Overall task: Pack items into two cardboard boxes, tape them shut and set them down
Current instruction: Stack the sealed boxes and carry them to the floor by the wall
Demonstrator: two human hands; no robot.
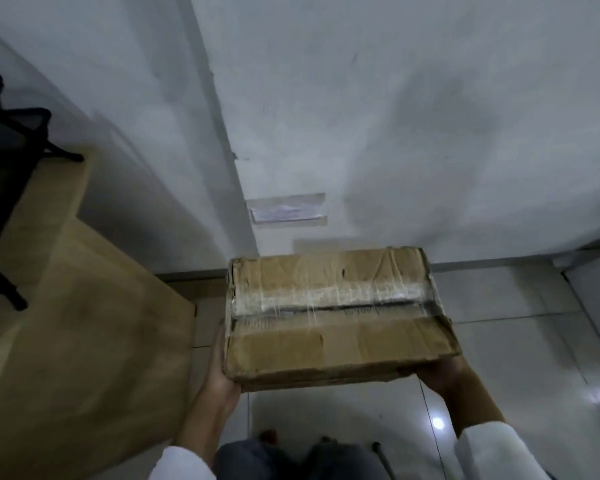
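A worn cardboard box (336, 313) is held in the air above the tiled floor, close to the white wall. Its top flaps are closed and clear tape runs along the middle seam. My left hand (220, 372) holds the box at its near left corner, with the fingers hidden under it. My right hand (443, 374) supports the near right corner from below, mostly hidden by the box. The second box is not in view.
A wooden table (84, 323) stands to the left, with a black office chair (4, 161) behind it. White wall (395, 116) with a taped paper label (286, 209) faces me. Grey floor tiles (516, 306) lie below and to the right.
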